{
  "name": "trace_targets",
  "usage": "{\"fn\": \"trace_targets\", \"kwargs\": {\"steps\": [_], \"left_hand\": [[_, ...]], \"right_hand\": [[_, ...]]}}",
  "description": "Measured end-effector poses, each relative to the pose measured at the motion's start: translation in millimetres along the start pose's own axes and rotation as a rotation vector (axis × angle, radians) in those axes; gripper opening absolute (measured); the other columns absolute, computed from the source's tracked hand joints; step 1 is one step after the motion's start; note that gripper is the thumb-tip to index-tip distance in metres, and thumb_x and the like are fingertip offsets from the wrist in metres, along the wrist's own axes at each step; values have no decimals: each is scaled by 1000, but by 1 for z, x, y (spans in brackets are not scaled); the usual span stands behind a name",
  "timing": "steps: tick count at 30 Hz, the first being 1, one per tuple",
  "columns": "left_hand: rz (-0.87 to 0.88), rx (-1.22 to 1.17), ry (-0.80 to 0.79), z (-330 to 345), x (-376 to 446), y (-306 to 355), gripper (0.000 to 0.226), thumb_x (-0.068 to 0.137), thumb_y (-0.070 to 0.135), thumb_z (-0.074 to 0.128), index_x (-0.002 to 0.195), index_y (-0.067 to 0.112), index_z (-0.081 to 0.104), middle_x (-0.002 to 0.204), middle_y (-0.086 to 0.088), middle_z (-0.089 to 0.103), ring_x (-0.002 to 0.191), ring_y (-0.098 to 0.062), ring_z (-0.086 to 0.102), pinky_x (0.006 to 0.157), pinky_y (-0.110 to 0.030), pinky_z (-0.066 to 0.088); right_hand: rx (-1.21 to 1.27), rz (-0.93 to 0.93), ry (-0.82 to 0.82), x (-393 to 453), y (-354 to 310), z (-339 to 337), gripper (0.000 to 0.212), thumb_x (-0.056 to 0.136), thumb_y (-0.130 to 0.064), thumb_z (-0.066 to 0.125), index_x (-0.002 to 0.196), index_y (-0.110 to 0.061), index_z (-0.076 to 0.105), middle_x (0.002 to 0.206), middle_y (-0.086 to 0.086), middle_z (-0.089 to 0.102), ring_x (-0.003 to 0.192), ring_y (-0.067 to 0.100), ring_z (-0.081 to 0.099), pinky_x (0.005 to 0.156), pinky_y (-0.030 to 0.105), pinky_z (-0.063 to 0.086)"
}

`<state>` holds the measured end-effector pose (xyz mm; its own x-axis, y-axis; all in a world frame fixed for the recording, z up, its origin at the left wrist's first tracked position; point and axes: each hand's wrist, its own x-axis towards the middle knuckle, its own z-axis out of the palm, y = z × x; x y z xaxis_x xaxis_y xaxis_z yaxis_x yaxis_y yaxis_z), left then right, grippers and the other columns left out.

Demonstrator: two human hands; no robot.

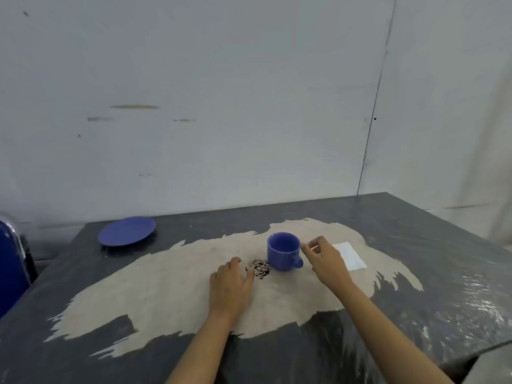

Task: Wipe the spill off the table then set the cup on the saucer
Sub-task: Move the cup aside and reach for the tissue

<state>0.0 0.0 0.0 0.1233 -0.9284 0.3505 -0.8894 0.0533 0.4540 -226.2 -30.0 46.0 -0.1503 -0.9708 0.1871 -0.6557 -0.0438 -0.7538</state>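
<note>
I observe a dark bench (415, 245) with a large worn patch of pale beige (171, 284) across its middle. The blue cup (283, 250) stands upright on that patch, near the centre of the bench, its handle turned toward the near right. Just beside the cup on its near-left side lies the spill (259, 268), a small cluster of dark specks and blotches; whether it touches the cup's base I cannot tell. The blue saucer (127, 230) sits at the far left corner of the bench, well apart from the cup, with nothing on it. A white folded tissue (350, 255) lies flat to the right of the cup, partly hidden behind my right hand.

My left hand (231, 284) rests palm down on the bench, released and grasping nothing, its fingertips (249, 273) at the left margin of the spill. My right hand (324, 256) hovers just right of the cup's rim, thumb and forefinger drawn near each other but closed on nothing I can make out; it is not touching the cup.

A blue chair back (11, 270) shows at the left edge of the bench. A pale wall (221, 92) stands behind the far edge.
</note>
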Motion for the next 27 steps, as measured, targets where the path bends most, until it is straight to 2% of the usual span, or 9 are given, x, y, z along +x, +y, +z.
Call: {"fn": "trace_targets", "kwargs": {"steps": [2,5,8,11,12,16,19,22,27], "left_hand": [[-2,-3,11,0,-6,0,51,94,53,38,132,21,48,127,5,61,113,-14,56,99,-29,40],[12,-12,39,1,-11,-1,50,95,52,38,132,21,48,125,5,61,113,-14,57,99,-28,40],[18,-13,43,0,-12,-2,50,95,52,38,132,21,48,126,5,61,114,-13,57,100,-27,40],[13,-44,35,0,-14,-3,50,95,52,38,134,21,48,130,6,59,117,-11,55,103,-26,39],[12,-49,37,0,-14,-3,51,95,52,38,134,22,47,131,7,59,118,-11,55,104,-26,39],[1,-25,41,-1,-9,-1,50,94,56,37,131,23,50,124,10,61,111,-8,57,99,-24,41],[-22,-15,41,-5,6,6,47,94,56,37,124,23,52,112,9,65,100,-8,59,91,-25,43],[-36,-3,26,-7,30,17,47,95,53,36,125,21,52,116,5,65,106,-13,59,95,-32,44],[-14,0,-51,7,73,40,49,97,51,33,130,19,50,128,2,60,118,-17,54,101,-36,40]], "right_hand": [[43,55,-72,-7,0,0,27,93,-52,52,95,-25,53,85,-10,60,74,11,60,63,20,48],[108,80,-160,-15,1,4,29,94,-52,50,89,-24,55,86,-4,65,70,12,59,60,19,46],[178,102,-235,-19,-2,6,32,98,-49,42,94,-22,58,92,2,67,66,12,56,62,23,49],[299,168,-325,-20,-2,8,40,101,-48,36,99,-18,63,91,0,71,65,13,62,56,22,51],[330,179,-332,-19,-1,9,41,102,-46,37,98,-16,64,91,1,72,68,14,64,60,23,52],[550,257,-313,-10,3,14,34,102,-33,43,95,-7,63,92,12,70,84,21,66,92,37,56],[629,262,-279,0,5,12,30,102,-27,45,93,-4,62,92,14,68,85,24,69,88,36,59],[676,265,-248,17,4,5,30,101,-27,48,94,-3,64,90,16,69,81,24,70,76,30,61],[726,243,-204,58,2,-9,28,102,-24,47,93,-1,62,88,18,68,83,27,68,87,39,58]]}}
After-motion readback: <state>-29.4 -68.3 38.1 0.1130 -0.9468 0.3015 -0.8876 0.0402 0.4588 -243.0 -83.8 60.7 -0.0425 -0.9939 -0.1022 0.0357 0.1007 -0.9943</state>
